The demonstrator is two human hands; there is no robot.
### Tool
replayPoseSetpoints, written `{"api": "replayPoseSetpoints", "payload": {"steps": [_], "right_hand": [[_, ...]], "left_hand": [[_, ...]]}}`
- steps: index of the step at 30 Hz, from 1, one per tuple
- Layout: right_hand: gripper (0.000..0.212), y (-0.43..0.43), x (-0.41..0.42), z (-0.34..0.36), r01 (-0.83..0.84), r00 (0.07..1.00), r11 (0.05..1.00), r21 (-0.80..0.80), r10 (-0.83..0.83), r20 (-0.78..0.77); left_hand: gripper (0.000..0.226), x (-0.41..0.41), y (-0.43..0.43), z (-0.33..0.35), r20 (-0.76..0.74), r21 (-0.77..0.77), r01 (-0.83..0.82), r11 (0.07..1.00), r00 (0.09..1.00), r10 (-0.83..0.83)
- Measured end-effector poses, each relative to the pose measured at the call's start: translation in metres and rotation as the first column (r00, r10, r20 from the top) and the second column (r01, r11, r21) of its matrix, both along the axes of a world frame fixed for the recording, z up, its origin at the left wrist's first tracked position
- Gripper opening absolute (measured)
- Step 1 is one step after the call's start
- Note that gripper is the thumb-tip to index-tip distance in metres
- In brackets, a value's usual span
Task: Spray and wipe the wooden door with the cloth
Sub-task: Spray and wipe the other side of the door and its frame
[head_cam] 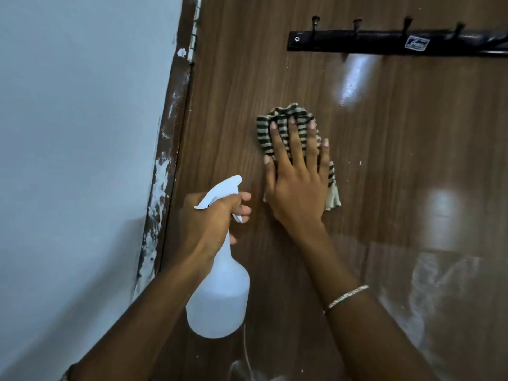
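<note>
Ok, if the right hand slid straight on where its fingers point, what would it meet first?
The right hand, flat on the cloth, points up the door, slightly left. Only bare wood lies ahead, then likely the left end of the hook rail, though it might miss it.

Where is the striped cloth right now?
In the head view, the striped cloth is pressed against the wooden door under the right hand, below the black hook rail.
</note>
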State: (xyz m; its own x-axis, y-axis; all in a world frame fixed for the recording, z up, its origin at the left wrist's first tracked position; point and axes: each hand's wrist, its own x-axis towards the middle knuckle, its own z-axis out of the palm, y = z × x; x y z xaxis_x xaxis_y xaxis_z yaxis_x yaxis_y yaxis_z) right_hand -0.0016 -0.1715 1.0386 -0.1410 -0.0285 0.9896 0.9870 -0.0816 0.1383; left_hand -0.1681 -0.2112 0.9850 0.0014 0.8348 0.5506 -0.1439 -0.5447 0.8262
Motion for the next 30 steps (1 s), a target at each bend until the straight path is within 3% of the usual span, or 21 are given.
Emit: {"api": "replayPoseSetpoints", "payload": {"steps": [3, 6, 10, 12, 15, 18, 20, 25, 28, 30], "right_hand": [[0.056, -0.028, 0.054, -0.003, 0.055, 0.997, 0.999, 0.0, -0.055, -0.055], [0.058, -0.061, 0.108, -0.004, 0.08, 0.964, 0.996, 0.024, -0.071, -0.257], [0.057, -0.067, 0.113, 0.003, 0.095, 0.776, 0.983, 0.154, 0.024, -0.63], [0.058, -0.058, 0.086, 0.005, 0.058, 0.792, 0.988, 0.142, 0.041, -0.61], [0.057, -0.045, 0.063, -0.009, 0.0, 0.962, 1.0, 0.023, 0.006, -0.273], [0.056, -0.055, 0.099, -0.015, -0.027, 0.999, 0.999, -0.046, 0.026, -0.042], [0.056, -0.073, 0.139, -0.015, -0.001, 0.998, 0.999, -0.044, -0.002, -0.064], [0.059, -0.132, 0.247, -0.021, 0.061, 0.934, 0.998, 0.016, -0.051, -0.354], [0.057, -0.143, 0.267, -0.02, 0.08, 0.891, 0.996, 0.051, -0.049, -0.452], [0.056, -0.137, 0.249, -0.018, 0.082, 0.848, 0.992, 0.096, -0.019, -0.53]], "left_hand": [[0.027, 0.014, -0.013, -0.004, 0.042, 0.034, -0.039, 0.999, 0.998, 0.037], [0.017, 0.025, -0.023, -0.004, 0.043, 0.038, -0.047, 0.998, 0.998, 0.045], [0.017, 0.045, -0.032, -0.003, 0.031, 0.035, -0.068, 0.997, 0.997, 0.067], [0.016, 0.058, -0.04, -0.002, 0.031, 0.05, -0.085, 0.995, 0.996, 0.084], [0.016, 0.077, -0.051, -0.003, 0.033, 0.052, -0.091, 0.995, 0.995, 0.089], [0.015, 0.096, -0.066, -0.006, 0.034, 0.05, -0.084, 0.995, 0.996, 0.082], [0.015, 0.107, -0.071, -0.01, 0.021, 0.044, -0.068, 0.997, 0.998, 0.067], [0.014, 0.136, -0.088, -0.011, -0.006, 0.024, -0.017, 1.0, 1.0, 0.017], [0.028, 0.158, -0.104, -0.009, 0.002, 0.019, 0.017, 1.0, 1.0, -0.017], [0.019, 0.174, -0.113, -0.009, -0.005, 0.026, 0.022, 0.999, 1.0, -0.022]]}}
